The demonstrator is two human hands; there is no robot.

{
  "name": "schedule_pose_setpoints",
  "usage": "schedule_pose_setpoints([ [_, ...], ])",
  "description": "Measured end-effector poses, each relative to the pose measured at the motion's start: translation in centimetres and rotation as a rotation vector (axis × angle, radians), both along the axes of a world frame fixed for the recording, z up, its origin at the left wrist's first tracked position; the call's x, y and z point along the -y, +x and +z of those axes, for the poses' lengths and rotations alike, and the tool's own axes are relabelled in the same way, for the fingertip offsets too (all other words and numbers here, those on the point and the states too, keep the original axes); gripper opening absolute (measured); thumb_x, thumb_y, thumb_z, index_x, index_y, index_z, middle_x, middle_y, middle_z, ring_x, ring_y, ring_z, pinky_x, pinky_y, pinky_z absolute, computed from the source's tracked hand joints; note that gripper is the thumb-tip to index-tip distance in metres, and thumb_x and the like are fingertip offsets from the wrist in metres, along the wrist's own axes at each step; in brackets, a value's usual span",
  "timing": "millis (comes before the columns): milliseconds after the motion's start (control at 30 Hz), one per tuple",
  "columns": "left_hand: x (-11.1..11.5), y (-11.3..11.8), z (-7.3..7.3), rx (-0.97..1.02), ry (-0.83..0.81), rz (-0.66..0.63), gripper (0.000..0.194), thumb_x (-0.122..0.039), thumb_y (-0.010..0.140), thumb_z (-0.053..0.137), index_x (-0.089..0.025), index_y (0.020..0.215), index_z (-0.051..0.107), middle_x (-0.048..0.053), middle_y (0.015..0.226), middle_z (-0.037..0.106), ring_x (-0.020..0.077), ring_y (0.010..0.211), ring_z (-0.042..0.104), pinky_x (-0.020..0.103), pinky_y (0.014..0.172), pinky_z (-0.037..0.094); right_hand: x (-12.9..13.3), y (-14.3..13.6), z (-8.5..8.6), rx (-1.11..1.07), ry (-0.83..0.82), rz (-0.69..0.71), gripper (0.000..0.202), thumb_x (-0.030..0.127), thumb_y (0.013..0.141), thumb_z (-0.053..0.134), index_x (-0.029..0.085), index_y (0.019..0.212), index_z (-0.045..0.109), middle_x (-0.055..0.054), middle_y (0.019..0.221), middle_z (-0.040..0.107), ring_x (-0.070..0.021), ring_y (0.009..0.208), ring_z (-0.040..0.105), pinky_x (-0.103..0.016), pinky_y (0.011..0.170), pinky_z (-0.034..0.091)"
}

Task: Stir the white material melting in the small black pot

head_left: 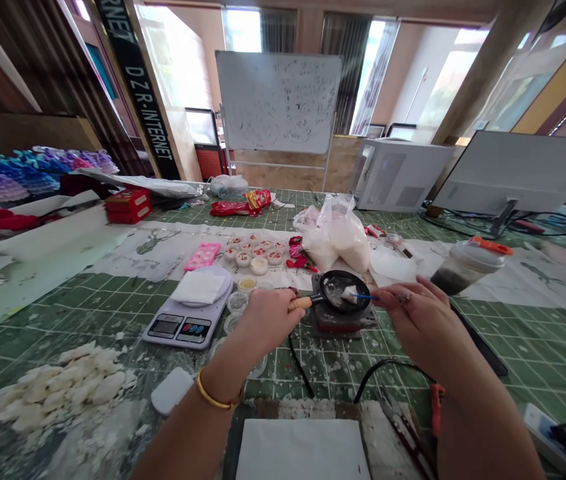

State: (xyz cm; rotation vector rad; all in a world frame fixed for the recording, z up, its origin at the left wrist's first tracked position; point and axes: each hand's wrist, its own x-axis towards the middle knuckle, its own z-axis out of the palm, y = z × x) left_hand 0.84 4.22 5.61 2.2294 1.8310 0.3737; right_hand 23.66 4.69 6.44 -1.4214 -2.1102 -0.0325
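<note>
My left hand (271,317) is closed around the wooden handle of a small black frying pan (333,291). Under the pan sits a small dark hot plate (345,325). Between the fingers of my right hand (415,312) is a thin blue stick (364,297), pinched at its end. Its far tip meets a white, soft-looking lump (349,294) inside the pan; I cannot tell what the lump is made of. Several small clear cups (237,302) stand left of my left hand, one with a yellowish filling. My forearm partly covers the nearer ones.
A kitchen scale (183,327) bearing white sheets stands left, behind a pile of whitish flakes (63,387). Further back are filled cups with red bits (260,252), a plastic bag of white material (337,237) and an orange-lidded jar (467,263). Pliers (403,427) and black cables (387,364) lie near my right forearm.
</note>
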Motion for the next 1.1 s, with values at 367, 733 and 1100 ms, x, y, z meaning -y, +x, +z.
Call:
schedule_pose_setpoints([
  [367, 0.03, -0.04, 0.06, 0.004, -0.003, -0.021, 0.022, -0.033, 0.081, 0.046, -0.018, 0.078, 0.062, 0.003, 0.073, 0.065, 0.0151, 0.065, 0.056, 0.026, 0.060, 0.035, 0.03, 0.20, 0.21, 0.000, -0.031, 0.070, 0.030, 0.036, 0.089, 0.036, 0.026, 0.084, 0.064, 0.002, 0.091, 0.070, -0.0163, 0.094, 0.061, -0.045, 0.106, 0.026],
  [733, 0.08, -0.25, 0.38, 0.029, -0.019, -0.015, 0.022, -0.032, 0.080, 0.046, -0.018, 0.075, 0.063, 0.003, 0.070, 0.064, 0.0151, 0.062, 0.054, 0.026, 0.059, 0.033, -0.29, 0.34, 0.19, -0.031, -0.054, 0.064, 0.030, 0.035, 0.090, 0.036, 0.025, 0.090, 0.064, 0.001, 0.092, 0.070, -0.0167, 0.096, 0.060, -0.047, 0.105, 0.025],
  [1100, 0.27, -0.70, 0.86, 0.021, -0.038, 0.016, 0.020, -0.034, 0.078, 0.050, -0.020, 0.074, 0.064, 0.002, 0.070, 0.065, 0.0160, 0.063, 0.056, 0.026, 0.056, 0.031, -0.44, 0.25, 0.07, -0.020, -0.021, -0.029, 0.032, 0.035, 0.090, 0.035, 0.024, 0.085, 0.065, -0.001, 0.087, 0.070, -0.0186, 0.095, 0.060, -0.050, 0.103, 0.027],
])
